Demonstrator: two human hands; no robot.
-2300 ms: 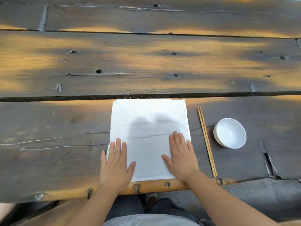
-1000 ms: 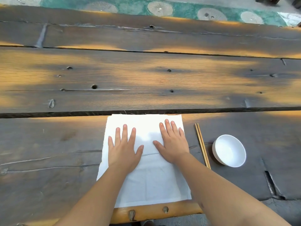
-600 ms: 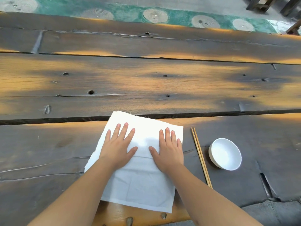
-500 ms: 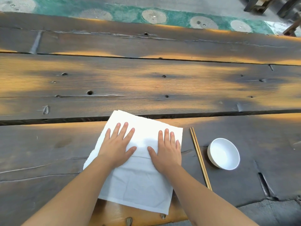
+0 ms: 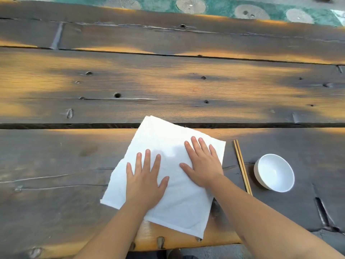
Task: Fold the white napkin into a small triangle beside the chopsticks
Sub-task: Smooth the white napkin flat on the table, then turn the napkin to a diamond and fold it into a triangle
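Observation:
The white napkin (image 5: 168, 139) lies unfolded and flat on the near plank of the wooden table (image 5: 168, 86), turned clockwise so one corner points away from me across the gap between planks. My left hand (image 5: 145, 176) presses flat on its left half, fingers spread. My right hand (image 5: 203, 165) presses flat on its right half near the right corner. A pair of wooden chopsticks (image 5: 241, 165) lies side by side just right of the napkin, a small gap between them and the cloth.
A small white bowl (image 5: 274, 172) stands right of the chopsticks. The table's near edge runs just below the napkin's nearest corner. A deep crack (image 5: 323, 212) cuts the plank at the lower right. A green patterned mat (image 5: 224, 6) shows beyond the far edge.
With both palms flat on it, the napkin has been turned clockwise from square-on to diagonal. My left hand has slid back toward me; my right hand stays near the right corner.

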